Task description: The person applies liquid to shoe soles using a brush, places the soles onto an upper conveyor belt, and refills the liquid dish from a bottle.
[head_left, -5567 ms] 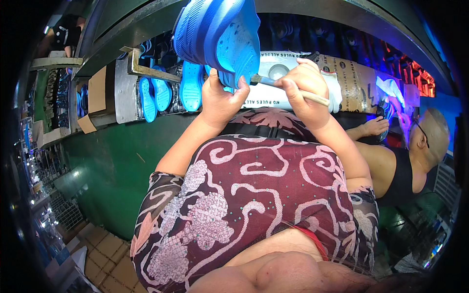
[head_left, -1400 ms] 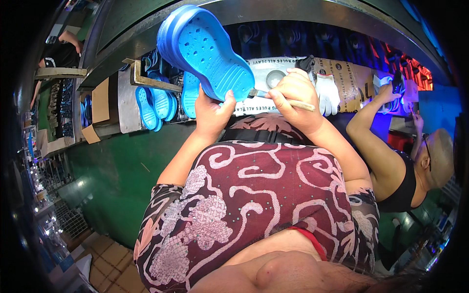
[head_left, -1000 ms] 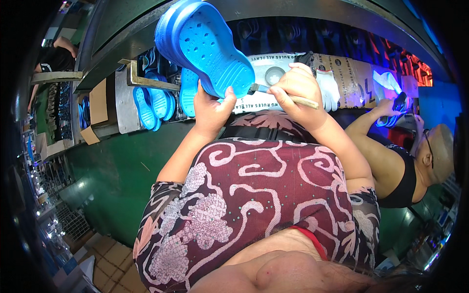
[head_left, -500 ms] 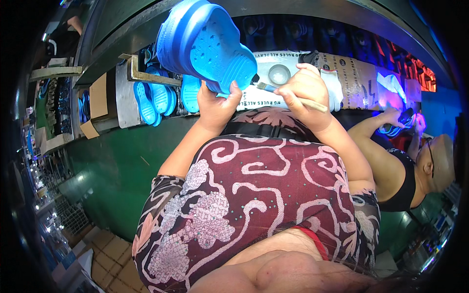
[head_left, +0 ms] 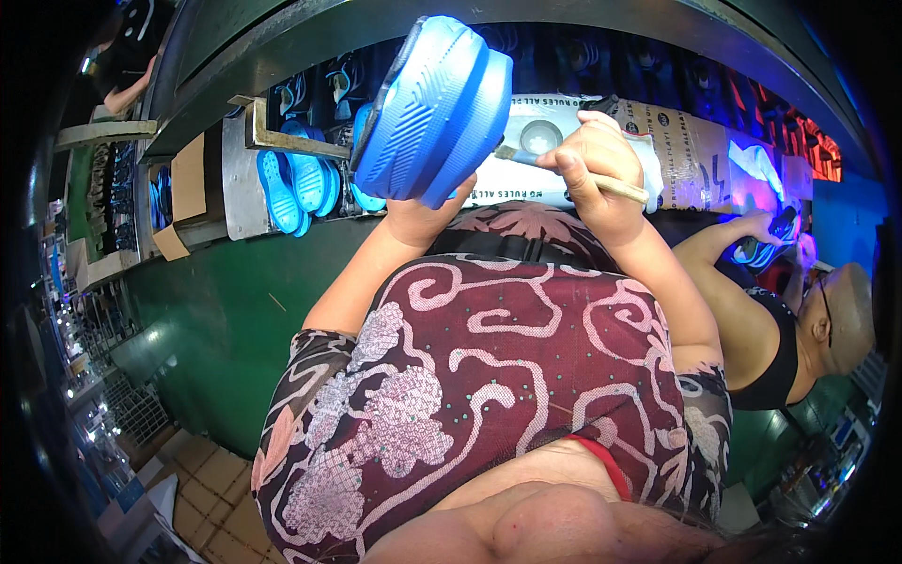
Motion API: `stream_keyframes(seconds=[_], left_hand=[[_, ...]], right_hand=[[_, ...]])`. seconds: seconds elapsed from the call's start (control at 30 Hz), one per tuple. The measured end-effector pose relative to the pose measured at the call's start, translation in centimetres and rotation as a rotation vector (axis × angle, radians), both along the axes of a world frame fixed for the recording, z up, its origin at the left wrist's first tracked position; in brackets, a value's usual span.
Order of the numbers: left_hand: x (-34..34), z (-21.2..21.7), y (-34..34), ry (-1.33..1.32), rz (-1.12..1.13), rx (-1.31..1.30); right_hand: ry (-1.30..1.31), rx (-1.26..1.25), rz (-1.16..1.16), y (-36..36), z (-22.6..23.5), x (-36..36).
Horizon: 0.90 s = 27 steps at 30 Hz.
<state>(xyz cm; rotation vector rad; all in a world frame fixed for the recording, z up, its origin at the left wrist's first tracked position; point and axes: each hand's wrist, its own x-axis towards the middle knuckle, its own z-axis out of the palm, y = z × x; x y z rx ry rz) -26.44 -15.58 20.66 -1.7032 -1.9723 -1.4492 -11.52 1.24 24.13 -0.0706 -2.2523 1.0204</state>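
Note:
A thick-soled blue foam clog (head_left: 434,113) is gripped from below by my left hand (head_left: 416,221), whose fingers are mostly hidden behind it. The clog is tilted up, showing its ridged, textured outside and a dark rim along one edge. My right hand (head_left: 603,179) is closed round a flat paintbrush (head_left: 526,158) with a pale wooden handle. The brush tip meets the clog's right edge in the picture; whether they touch, I cannot tell. Behind the brush, a small round dish (head_left: 539,138) rests on a white printed sheet (head_left: 573,111).
Several blue clog parts (head_left: 279,193) lie on a metal plate left of the clog, beside a raised metal bar (head_left: 296,148). Brown cardboard (head_left: 691,155) covers the bench to the right. There a co-worker (head_left: 780,324) handles footwear. A rack of dark footwear runs behind.
The clog has turned in my left hand: its inside faced me before, now its outer side shows. It also came lower and right. My right hand shifted slightly right with the brush.

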Motion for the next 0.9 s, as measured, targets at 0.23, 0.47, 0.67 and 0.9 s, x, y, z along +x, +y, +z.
stream_keyframes(seconds=[0.23,0.47,0.67,0.9], left_hand=[[0.0,0.5,0.4,-0.032,-0.015,0.066],[0.3,1.3,1.7,-0.481,0.033,0.218],[-1.6,7.0,2.4,-1.007,-0.278,-0.189],[-1.2,10.5,19.2,-1.242,-1.055,-0.651]], right_hand=[[0.066,0.155,-0.021,-0.4,0.0,-0.9],[0.023,0.184,-0.146,1.4,-0.2,1.8],[0.057,0.102,-0.350,2.8,-2.5,5.1],[-0.076,-0.166,-0.651,1.0,-3.0,8.1]])
